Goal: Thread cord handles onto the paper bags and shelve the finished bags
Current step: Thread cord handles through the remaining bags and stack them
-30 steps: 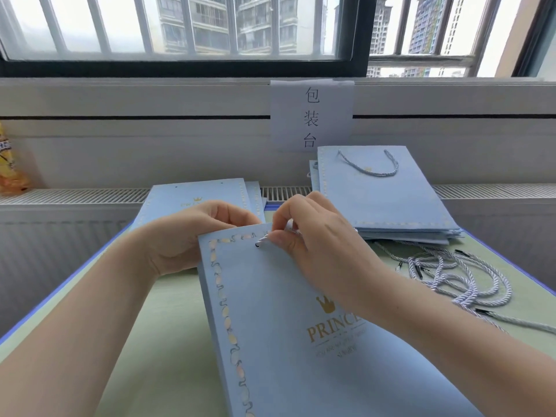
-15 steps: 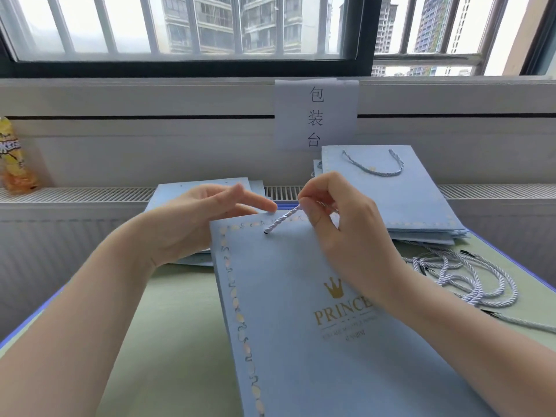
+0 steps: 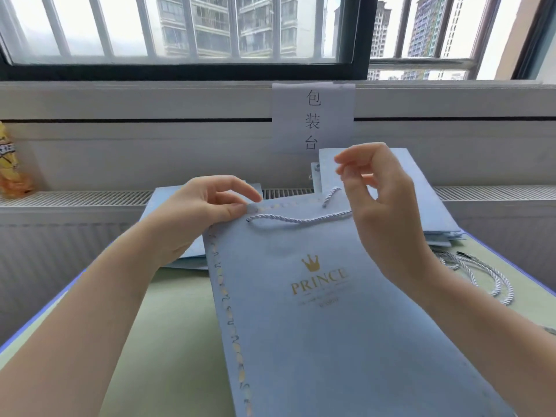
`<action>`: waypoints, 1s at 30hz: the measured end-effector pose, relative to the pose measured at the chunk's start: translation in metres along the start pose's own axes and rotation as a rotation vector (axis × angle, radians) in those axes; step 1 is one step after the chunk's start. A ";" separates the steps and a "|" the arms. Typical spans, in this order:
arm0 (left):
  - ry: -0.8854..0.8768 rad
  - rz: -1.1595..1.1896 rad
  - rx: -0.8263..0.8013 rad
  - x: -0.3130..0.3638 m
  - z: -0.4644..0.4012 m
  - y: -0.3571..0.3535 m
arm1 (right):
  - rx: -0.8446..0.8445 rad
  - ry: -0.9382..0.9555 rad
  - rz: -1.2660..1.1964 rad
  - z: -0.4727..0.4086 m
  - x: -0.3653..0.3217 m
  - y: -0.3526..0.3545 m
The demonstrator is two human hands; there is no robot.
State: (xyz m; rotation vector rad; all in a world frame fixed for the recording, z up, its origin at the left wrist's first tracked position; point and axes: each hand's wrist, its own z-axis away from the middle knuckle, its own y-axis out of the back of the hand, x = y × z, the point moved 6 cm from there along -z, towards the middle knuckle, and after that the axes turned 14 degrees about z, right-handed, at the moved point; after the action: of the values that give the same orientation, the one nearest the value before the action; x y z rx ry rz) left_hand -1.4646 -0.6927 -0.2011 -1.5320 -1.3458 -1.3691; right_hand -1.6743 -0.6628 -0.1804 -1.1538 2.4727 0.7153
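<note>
A flat, matte blue paper bag [image 3: 316,326] with gold foil lettering lies on the pale green table [image 3: 168,341]. The left hand [image 3: 195,218] pinches its top edge; the right hand [image 3: 382,212] seems to pinch the twisted white cord [image 3: 298,219] running from the left hole. Beyond, loose cords [image 3: 478,275] and stacked bags [image 3: 421,191].

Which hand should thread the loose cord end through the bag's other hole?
Right, probably. The right hand already holds the cord near its free end, at the bag's right side. The left hand pinches the top edge, steadying it.
</note>
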 end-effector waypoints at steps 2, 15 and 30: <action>-0.049 0.045 0.118 0.005 0.000 0.017 | -0.008 -0.126 0.079 -0.008 0.014 0.004; -0.448 -0.320 0.574 0.024 0.011 0.044 | -0.554 -0.425 0.091 -0.005 0.056 -0.011; -0.553 -0.724 0.666 0.017 0.008 -0.002 | -0.676 -0.220 0.171 0.009 0.035 -0.035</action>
State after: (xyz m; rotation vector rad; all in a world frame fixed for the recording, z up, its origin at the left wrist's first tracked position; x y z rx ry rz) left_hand -1.4658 -0.6807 -0.1862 -1.0050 -2.5554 -0.6938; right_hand -1.6684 -0.6980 -0.2152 -0.9843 2.2093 1.7165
